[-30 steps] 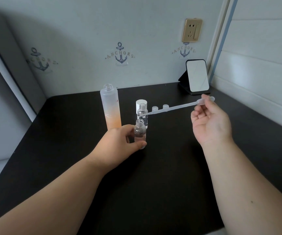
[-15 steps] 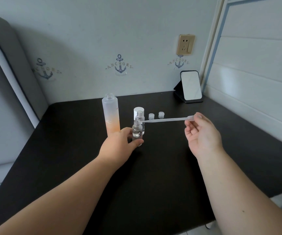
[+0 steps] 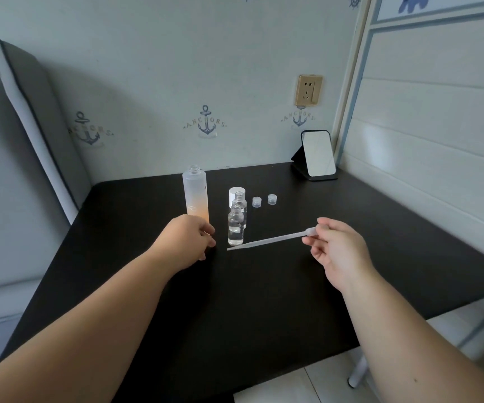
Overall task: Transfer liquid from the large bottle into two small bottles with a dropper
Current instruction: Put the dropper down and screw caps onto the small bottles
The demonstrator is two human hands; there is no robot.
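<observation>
The tall frosted large bottle [image 3: 195, 196], orange at the bottom and uncapped, stands on the black table [image 3: 264, 301]. Two small clear bottles stand right of it, one in front [image 3: 235, 226] and one behind [image 3: 240, 203], both open and holding clear liquid. My right hand [image 3: 339, 251] pinches the bulb of the plastic dropper [image 3: 270, 239], whose tip points left and touches the table near the front small bottle's base. My left hand [image 3: 188, 242] hovers just left of that bottle, fingers loosely curled, holding nothing, in front of the large bottle's base.
A white cap [image 3: 236, 192] stands behind the small bottles, and two small clear caps [image 3: 256, 201] [image 3: 272, 199] lie to their right. A small mirror on a stand [image 3: 318, 155] sits at the back right corner by the panelled wall. A padded headboard borders the left.
My left hand has let go of the front small bottle and drawn left. My right hand has lowered the dropper from the bottle mouths down to the table.
</observation>
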